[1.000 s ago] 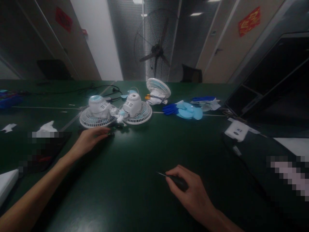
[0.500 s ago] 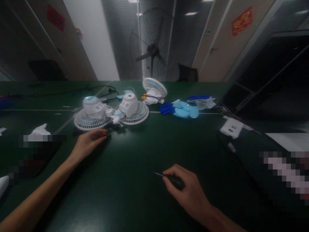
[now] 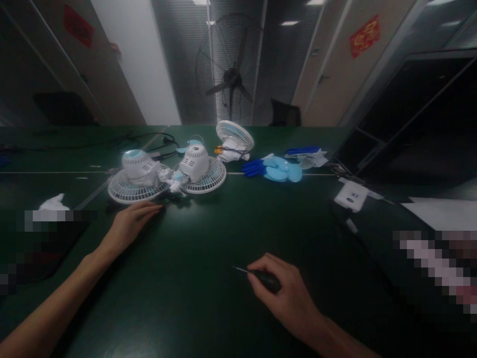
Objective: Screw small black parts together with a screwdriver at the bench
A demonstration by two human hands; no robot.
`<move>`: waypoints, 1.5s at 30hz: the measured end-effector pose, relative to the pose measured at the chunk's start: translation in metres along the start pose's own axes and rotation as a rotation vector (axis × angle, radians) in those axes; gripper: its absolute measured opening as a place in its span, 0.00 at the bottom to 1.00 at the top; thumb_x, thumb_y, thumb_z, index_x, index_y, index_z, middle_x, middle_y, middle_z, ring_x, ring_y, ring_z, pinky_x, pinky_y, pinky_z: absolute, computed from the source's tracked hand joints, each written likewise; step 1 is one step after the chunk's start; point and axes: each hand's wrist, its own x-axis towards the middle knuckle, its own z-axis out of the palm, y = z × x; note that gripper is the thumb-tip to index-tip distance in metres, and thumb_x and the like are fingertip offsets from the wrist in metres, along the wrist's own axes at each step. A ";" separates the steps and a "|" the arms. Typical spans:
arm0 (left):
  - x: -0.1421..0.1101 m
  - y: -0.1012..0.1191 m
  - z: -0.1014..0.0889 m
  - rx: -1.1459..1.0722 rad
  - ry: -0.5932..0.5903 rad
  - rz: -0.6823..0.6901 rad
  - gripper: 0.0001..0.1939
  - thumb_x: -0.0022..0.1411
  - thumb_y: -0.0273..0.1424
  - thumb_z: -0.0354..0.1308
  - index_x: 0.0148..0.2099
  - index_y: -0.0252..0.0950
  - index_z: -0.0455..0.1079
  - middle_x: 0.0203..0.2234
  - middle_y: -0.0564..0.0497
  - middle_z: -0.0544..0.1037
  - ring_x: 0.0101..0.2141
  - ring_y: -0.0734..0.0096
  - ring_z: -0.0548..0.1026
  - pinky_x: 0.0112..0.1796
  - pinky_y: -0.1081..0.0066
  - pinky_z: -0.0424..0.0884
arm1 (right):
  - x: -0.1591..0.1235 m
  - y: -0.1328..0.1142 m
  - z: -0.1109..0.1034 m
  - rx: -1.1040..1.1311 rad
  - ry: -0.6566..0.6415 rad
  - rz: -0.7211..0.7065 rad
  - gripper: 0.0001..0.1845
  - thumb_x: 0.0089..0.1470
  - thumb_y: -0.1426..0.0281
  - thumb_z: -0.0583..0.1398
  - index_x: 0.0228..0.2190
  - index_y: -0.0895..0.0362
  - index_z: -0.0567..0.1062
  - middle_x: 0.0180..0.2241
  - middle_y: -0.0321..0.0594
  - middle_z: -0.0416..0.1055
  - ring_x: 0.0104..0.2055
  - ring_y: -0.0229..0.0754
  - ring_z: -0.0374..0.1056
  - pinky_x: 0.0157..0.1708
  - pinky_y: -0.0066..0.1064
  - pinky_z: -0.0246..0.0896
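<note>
In my right hand [image 3: 285,286], above the near part of the table, is a screwdriver [image 3: 266,279] with a dark handle; its thin shaft points left. My left hand [image 3: 134,221] lies low on the table with its fingers stretched out, just in front of two white fans. Small dark bits lie close to its fingertips, too dim to make out. The left fan [image 3: 138,171] and the middle fan [image 3: 196,166] rest grille-down, side by side. Behind them a third fan [image 3: 234,139] leans with its grille tilted up.
Light-blue fan blades [image 3: 283,170] lie beside a blue glove [image 3: 254,168] on the green table [image 3: 194,233]. A white box [image 3: 351,196] with cables stands to the right, near a large black screen [image 3: 410,119]. Crumpled white material [image 3: 54,204] lies at left.
My left hand's thumb and fingers have come closer together, and the fingers now stretch out flatter. The view has shifted slightly; my right hand keeps hold of the screwdriver.
</note>
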 end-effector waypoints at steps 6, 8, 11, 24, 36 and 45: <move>0.004 0.007 -0.002 -0.154 -0.077 -0.060 0.27 0.68 0.53 0.54 0.56 0.40 0.79 0.53 0.43 0.79 0.50 0.51 0.79 0.51 0.58 0.76 | -0.001 0.002 0.000 -0.008 -0.006 0.002 0.05 0.61 0.73 0.62 0.36 0.54 0.79 0.32 0.35 0.76 0.32 0.40 0.74 0.34 0.32 0.64; 0.003 0.035 0.003 -0.236 -0.172 -0.094 0.25 0.68 0.50 0.57 0.58 0.41 0.77 0.50 0.44 0.81 0.46 0.54 0.80 0.44 0.62 0.78 | -0.001 0.002 0.000 -0.005 0.000 -0.003 0.05 0.61 0.73 0.61 0.36 0.54 0.79 0.32 0.35 0.76 0.32 0.40 0.74 0.34 0.32 0.65; -0.006 0.098 0.021 -0.344 -0.320 -0.033 0.21 0.70 0.43 0.58 0.60 0.43 0.74 0.48 0.45 0.81 0.41 0.61 0.80 0.40 0.67 0.77 | -0.001 0.000 0.000 -0.012 0.011 -0.011 0.05 0.61 0.74 0.61 0.36 0.54 0.78 0.32 0.36 0.76 0.33 0.41 0.74 0.34 0.32 0.65; -0.043 0.186 0.061 -0.639 -0.453 0.156 0.16 0.71 0.33 0.60 0.59 0.46 0.72 0.49 0.46 0.78 0.45 0.66 0.78 0.44 0.68 0.75 | -0.002 0.003 0.005 -0.150 -0.028 -0.040 0.06 0.59 0.72 0.61 0.34 0.53 0.80 0.32 0.37 0.77 0.31 0.41 0.74 0.33 0.31 0.66; -0.044 0.186 0.062 -0.660 -0.466 0.164 0.14 0.72 0.35 0.59 0.58 0.44 0.74 0.48 0.45 0.78 0.43 0.66 0.77 0.42 0.68 0.75 | -0.002 0.003 0.006 -0.136 -0.028 -0.048 0.07 0.59 0.73 0.61 0.35 0.55 0.80 0.32 0.38 0.77 0.32 0.43 0.75 0.33 0.33 0.66; -0.044 0.191 0.058 -0.653 -0.479 0.184 0.14 0.71 0.33 0.59 0.57 0.43 0.74 0.46 0.46 0.78 0.43 0.66 0.77 0.43 0.69 0.75 | -0.001 0.001 0.009 -0.103 -0.053 -0.059 0.07 0.61 0.73 0.61 0.38 0.54 0.80 0.34 0.38 0.78 0.34 0.42 0.76 0.35 0.33 0.66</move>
